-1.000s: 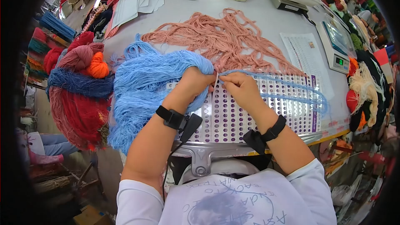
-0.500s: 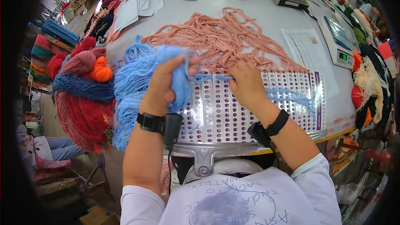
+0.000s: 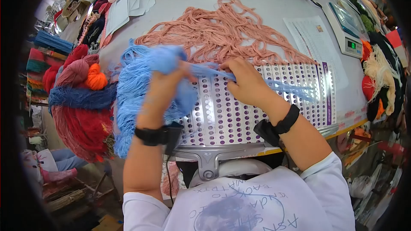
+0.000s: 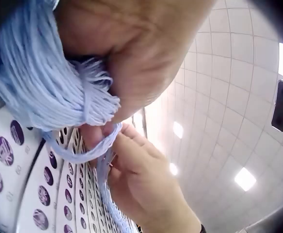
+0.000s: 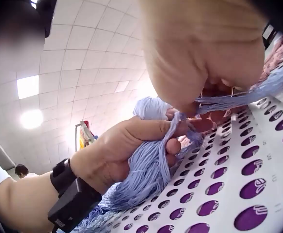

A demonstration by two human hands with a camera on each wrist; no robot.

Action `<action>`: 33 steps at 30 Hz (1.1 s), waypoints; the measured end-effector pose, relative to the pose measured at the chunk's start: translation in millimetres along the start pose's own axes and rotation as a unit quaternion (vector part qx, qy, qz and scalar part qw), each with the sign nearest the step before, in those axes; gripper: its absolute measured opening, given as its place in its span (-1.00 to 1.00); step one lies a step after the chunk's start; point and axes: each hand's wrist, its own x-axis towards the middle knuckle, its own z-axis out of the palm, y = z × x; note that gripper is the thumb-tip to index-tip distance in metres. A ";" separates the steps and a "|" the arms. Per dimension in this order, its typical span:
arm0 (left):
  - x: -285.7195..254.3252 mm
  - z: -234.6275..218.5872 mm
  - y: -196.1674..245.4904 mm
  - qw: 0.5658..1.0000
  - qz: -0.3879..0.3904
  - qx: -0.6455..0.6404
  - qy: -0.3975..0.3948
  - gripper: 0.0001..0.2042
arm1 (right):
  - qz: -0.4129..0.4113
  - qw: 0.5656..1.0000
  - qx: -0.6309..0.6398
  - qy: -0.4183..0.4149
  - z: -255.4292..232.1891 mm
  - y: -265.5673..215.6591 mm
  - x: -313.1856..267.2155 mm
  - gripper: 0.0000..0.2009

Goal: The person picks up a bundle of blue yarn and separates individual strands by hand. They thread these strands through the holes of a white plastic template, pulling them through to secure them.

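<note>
Currently left hand [image 3: 160, 87] is gripping the blue yarn hank [image 3: 141, 81], lifting it for slack; right hand [image 3: 244, 81] beside it is pinching strands [image 3: 291, 87] taut over the dotted card [image 3: 239, 111].

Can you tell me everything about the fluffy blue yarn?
The light blue yarn is a big loose bundle of thin soft strands, heaped beside the dotted card. The left hand grips a raised clump of it. The right hand pinches a thin bunch that stretches from the clump and trails right across the card.
</note>
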 end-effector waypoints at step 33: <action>-79.5 10.7 65.4 0.955 -0.105 -0.242 -0.133 -0.52 | 0.151 0.781 0.604 -0.049 -37.0 -127.5 -38.8 -0.82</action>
